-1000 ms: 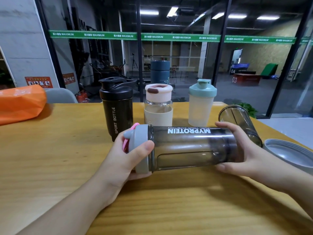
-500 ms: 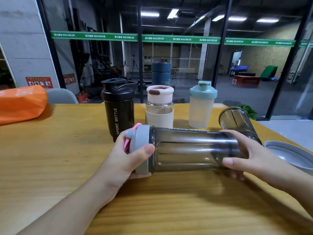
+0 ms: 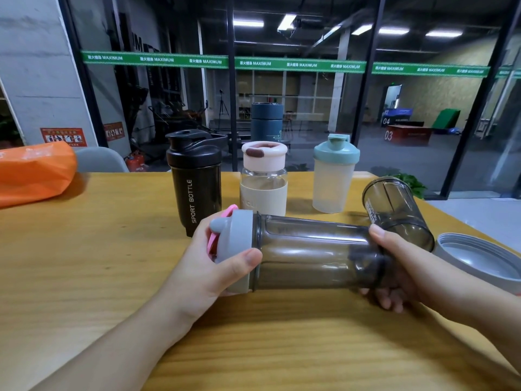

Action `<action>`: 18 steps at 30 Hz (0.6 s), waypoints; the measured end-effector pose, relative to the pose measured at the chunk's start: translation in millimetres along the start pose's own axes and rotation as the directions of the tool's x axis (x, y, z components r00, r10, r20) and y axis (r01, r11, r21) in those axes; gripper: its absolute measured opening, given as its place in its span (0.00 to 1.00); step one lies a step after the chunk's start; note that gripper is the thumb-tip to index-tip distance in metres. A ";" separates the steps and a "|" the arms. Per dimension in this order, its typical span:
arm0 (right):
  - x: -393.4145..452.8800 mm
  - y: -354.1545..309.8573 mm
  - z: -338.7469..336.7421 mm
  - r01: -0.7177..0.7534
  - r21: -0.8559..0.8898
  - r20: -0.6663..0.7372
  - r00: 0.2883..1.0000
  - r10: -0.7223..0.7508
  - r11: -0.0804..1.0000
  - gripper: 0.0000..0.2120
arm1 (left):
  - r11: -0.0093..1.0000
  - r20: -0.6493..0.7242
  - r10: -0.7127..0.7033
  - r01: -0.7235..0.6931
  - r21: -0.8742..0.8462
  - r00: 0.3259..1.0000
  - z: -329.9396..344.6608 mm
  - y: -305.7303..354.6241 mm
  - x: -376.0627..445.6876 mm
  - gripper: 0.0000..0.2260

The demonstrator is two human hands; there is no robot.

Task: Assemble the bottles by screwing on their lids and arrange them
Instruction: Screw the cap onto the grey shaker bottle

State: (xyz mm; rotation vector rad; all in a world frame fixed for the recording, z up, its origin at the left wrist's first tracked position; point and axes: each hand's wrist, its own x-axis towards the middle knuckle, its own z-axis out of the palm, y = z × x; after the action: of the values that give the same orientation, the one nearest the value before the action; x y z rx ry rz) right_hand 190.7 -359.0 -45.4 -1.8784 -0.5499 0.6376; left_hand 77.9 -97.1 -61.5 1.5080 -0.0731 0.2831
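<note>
while both hands hold it, the smoky grey bottle (image 3: 315,252) lies on its side above the wooden table (image 3: 84,263), lid end to the left, base end to the right.

left hand (image 3: 208,266) wraps the grey lid (image 3: 234,249): thumb across the near rim of the lid, other fingers behind it and hidden. pink loop (image 3: 222,221) sticks out past the lid on the far side of that hand. grip is closed round the lid, not the body.

right hand (image 3: 400,269) curls round the base end: thumb tip on top of the bottle wall, fingers under it, tips showing below. so the bottle spans between the two grips, clear middle section exposed. can't tell whether its underside touches the table.

behind it, upright in a row: black shaker (image 3: 194,182) marked "sport bottle", lid on; glass bottle with cream sleeve (image 3: 263,182) and pink cap; frosted shaker (image 3: 334,176) with teal lid. dark blue flask (image 3: 266,122) stands further back, behind the glass one.

right of the held bottle, a second smoky cup (image 3: 394,210) lies tilted on the table, open end away from the camera, just beside the right hand's thumb. a grey lid lying upside down (image 3: 476,258) sits near the table's right edge.

orange bag (image 3: 33,170) at the far left of the table.
</note>
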 end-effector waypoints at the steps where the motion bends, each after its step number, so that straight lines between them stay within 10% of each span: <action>1: -0.8 0.0 3.5 0.021 0.040 -0.005 1.000 -0.021 0.999 0.44 | 1.000 -0.005 -0.004 0.004 -0.003 1.000 -0.6 0.0 0.0 0.43; 4: -4.8 -3.2 8.0 0.138 0.155 -0.082 0.989 -0.126 0.978 0.40 | 0.999 -0.022 -0.029 0.028 -0.032 0.999 -2.0 0.7 -0.1 0.42; 10: -17.3 -8.5 9.1 0.377 -0.270 -0.144 0.894 -0.424 0.886 0.42 | 0.992 -0.062 -0.076 0.069 -0.108 0.995 -2.3 -0.6 1.5 0.44; 18: -17.4 -6.2 1.9 0.403 -0.263 -0.126 0.886 -0.446 0.877 0.43 | 0.988 -0.061 -0.116 0.108 -0.113 0.991 -2.0 1.2 0.9 0.34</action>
State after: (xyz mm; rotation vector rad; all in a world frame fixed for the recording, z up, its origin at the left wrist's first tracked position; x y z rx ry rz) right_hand 175.8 -366.4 -37.2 -1.9159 -0.9150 0.1079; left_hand 78.2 -95.0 -60.3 1.3872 0.0490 0.2355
